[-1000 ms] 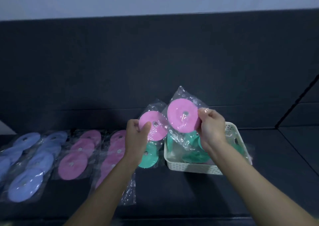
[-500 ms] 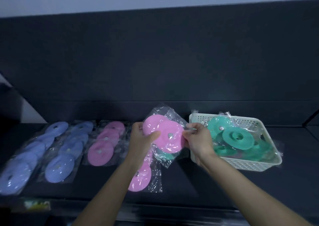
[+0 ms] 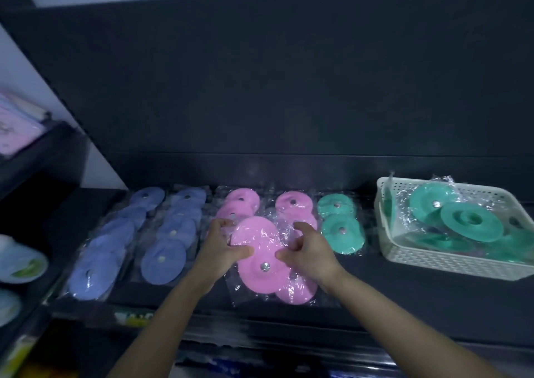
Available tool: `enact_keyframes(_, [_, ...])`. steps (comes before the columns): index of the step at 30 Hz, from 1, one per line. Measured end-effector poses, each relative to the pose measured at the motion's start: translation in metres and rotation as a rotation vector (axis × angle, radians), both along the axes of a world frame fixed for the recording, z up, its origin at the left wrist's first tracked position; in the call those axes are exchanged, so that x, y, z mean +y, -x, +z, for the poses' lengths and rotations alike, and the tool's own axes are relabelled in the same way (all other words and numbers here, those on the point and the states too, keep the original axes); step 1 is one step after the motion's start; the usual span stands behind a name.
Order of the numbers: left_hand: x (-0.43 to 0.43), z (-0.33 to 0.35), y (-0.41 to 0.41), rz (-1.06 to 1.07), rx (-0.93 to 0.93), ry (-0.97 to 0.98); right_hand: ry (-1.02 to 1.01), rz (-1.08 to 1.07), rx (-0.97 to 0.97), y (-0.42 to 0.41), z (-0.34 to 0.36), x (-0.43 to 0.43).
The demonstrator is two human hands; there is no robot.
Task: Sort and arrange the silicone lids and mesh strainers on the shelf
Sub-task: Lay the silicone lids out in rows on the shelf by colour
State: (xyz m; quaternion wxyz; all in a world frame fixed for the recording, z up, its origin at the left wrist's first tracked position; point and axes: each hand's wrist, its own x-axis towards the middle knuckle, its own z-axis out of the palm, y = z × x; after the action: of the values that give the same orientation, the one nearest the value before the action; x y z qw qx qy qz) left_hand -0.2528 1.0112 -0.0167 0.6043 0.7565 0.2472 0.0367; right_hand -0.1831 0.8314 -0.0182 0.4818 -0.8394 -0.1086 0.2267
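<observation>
At the front edge of the shelf, about midway along it, both hands have hold of one pink lid pack. It is a clear plastic sleeve with pink discs inside, and the nearer disc shows a metal stud at its centre.

The left hand grips the pack's left side. Its thumb lies flat across the top of the wrap and its fingers curl over the far left rim. The right hand pinches the right side. Its thumb presses onto the wrap facing the left thumb, and the two almost meet. Its forefinger is hooked over the far edge, and its remaining fingers are folded under and hard to make out.

Whether the pack rests on the shelf or is lifted just clear of it cannot be told. Its near end overlaps a single pink lid lying by the front edge.

Behind the hands, two rows of wrapped pink lids run toward the back edge. To their left are two longer rows of blue lids. To their right are two green lids, one behind the other.

Toward the right end stands a white perforated basket with loose green lids piled inside in crumpled wrap.
</observation>
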Motion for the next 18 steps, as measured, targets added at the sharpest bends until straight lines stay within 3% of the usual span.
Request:
enact_keyframes(12, [0.057,-0.039,0.021,0.016,-0.029,-0.222,0.288,0.129,-0.102,0.038,-0.018,0.069])
enact_keyframes(16, [0.062,-0.044,0.016,-0.044,-0.060,-0.236,0.263,0.086,-0.072,0.039,-0.020,0.075])
enact_keyframes(18, [0.063,-0.044,0.017,-0.093,-0.073,-0.365,0.290,0.082,-0.096,0.039,-0.024,0.078])
